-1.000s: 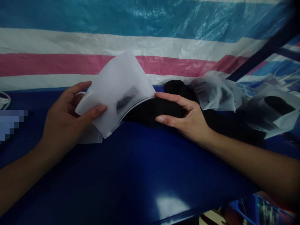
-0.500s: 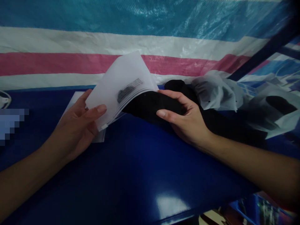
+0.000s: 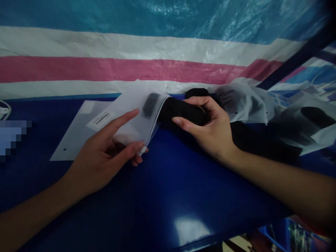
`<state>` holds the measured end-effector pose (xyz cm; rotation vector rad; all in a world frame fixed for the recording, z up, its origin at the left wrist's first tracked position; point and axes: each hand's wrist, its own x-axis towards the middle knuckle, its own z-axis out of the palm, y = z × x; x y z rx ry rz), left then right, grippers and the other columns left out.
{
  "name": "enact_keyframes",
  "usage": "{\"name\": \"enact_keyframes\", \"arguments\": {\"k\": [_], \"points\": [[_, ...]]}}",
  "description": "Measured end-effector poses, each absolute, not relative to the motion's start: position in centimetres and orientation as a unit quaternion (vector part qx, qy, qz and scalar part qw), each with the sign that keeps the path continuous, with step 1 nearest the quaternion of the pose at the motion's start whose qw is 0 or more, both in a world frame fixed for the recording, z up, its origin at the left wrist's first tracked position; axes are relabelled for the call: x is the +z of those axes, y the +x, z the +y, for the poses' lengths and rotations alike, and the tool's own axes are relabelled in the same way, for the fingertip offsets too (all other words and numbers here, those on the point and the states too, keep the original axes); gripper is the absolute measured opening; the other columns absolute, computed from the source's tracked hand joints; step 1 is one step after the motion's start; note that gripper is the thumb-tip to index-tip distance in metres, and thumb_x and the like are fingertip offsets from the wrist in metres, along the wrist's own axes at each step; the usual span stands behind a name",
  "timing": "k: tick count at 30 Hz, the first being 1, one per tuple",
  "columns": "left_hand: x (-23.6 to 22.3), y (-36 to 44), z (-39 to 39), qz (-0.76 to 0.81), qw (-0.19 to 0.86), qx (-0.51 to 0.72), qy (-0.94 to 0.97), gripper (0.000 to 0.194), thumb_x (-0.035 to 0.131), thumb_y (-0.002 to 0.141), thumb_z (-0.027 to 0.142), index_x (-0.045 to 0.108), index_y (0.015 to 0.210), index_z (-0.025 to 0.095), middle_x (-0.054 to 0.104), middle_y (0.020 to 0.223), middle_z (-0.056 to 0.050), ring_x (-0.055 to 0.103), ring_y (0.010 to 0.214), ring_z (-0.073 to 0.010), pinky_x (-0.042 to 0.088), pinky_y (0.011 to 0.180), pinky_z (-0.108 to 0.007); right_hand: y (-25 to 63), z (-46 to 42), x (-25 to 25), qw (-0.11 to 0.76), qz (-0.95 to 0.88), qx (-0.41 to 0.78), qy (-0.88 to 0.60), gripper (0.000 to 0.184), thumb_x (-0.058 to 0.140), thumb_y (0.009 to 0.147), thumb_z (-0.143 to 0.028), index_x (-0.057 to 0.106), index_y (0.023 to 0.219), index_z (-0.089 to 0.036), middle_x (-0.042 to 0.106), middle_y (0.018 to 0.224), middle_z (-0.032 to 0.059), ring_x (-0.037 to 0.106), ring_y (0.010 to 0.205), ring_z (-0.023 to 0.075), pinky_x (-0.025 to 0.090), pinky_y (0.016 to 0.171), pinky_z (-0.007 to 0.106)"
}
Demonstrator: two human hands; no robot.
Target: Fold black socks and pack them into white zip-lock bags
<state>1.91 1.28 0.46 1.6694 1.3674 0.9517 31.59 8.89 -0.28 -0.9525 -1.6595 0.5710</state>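
My left hand [image 3: 98,159] pinches the lower corner of a frosted plastic zip bag [image 3: 131,101] between thumb and fingers, by its white slider, with the index finger stretched along the bag. Dark printed text shows near the bag's mouth. My right hand [image 3: 214,131] grips a rolled or folded black cloth item [image 3: 180,110], whose left end is inside the bag's mouth. How far in it reaches is hard to see. Beneath the bag, on the blue table [image 3: 147,203], lies another flat frosted bag [image 3: 67,141] with a white label [image 3: 101,120].
Filled frosted bags [image 3: 244,101] with dark contents stand at the right, beside more black cloth [image 3: 257,143]. A striped plastic sheet [image 3: 131,45] hangs behind the table. A dark blue bar [image 3: 291,59] slants at the right. Blue bins [image 3: 278,231] sit below the table's front edge.
My left hand has moved right, from the bag's left side to its mouth corner. The bag has come lower and further over the black cloth's end. The labelled bag underneath is more exposed.
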Motion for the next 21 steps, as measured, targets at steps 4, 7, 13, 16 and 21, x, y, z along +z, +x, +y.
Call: {"name": "enact_keyframes", "arguments": {"k": [4, 7, 13, 16, 21], "points": [[0.5, 2.0, 1.3, 0.524, 0.406, 0.388, 0.640, 0.086, 0.091, 0.097, 0.053, 0.053, 0.173, 0.042, 0.088, 0.083, 0.002, 0.086, 0.069, -0.0238, 0.075, 0.069, -0.031, 31.4, 8.6, -0.1, 0.527, -0.775, 0.143, -0.318, 0.042, 0.102, 0.088, -0.035, 0.077, 0.121, -0.029, 0.078, 0.125, 0.0086, 0.076, 0.122, 0.0326, 0.064, 0.115, 0.054], [0.4, 1.6, 1.7, 0.528, 0.415, 0.430, 0.604, 0.086, 0.092, 0.097, 0.051, 0.055, 0.173, 0.039, 0.086, 0.082, 0.001, 0.083, 0.066, -0.0225, 0.075, 0.068, -0.032, 31.3, 8.2, 0.0, 0.486, -0.838, 0.115, -0.219, 0.037, 0.095, 0.096, -0.031, 0.075, 0.128, -0.031, 0.078, 0.128, 0.0095, 0.077, 0.127, 0.0338, 0.065, 0.115, 0.057], [0.2, 0.6, 1.8, 0.441, 0.542, 0.420, 0.578, 0.084, 0.085, 0.105, 0.038, 0.045, 0.179, 0.041, 0.083, 0.077, 0.001, 0.077, 0.057, -0.0190, 0.069, 0.057, -0.027, 31.6, 8.3, 0.3, 0.459, -0.877, 0.072, -0.122, 0.035, 0.085, 0.103, -0.025, 0.073, 0.136, -0.028, 0.077, 0.129, 0.0108, 0.075, 0.134, 0.0344, 0.066, 0.112, 0.056], [0.6, 0.9, 0.9, 0.375, 0.626, 0.362, 0.580, 0.092, 0.082, 0.108, 0.030, 0.032, 0.183, 0.046, 0.086, 0.081, 0.003, 0.079, 0.061, -0.0158, 0.067, 0.060, -0.020, 31.7, 8.1, 0.3, 0.457, -0.882, 0.020, -0.112, 0.027, 0.081, 0.108, -0.029, 0.074, 0.134, -0.023, 0.078, 0.128, 0.0113, 0.076, 0.128, 0.0328, 0.066, 0.109, 0.056], [1.1, 1.6, 0.4, 0.363, 0.681, 0.311, 0.555, 0.093, 0.080, 0.110, 0.029, 0.026, 0.184, 0.046, 0.089, 0.091, 0.000, 0.082, 0.072, -0.0149, 0.069, 0.070, -0.019, 31.6, 7.4, 0.1, 0.401, -0.893, -0.095, -0.180, 0.020, 0.076, 0.110, -0.019, 0.079, 0.128, -0.025, 0.077, 0.125, 0.0085, 0.072, 0.122, 0.0291, 0.066, 0.102, 0.048]]}}
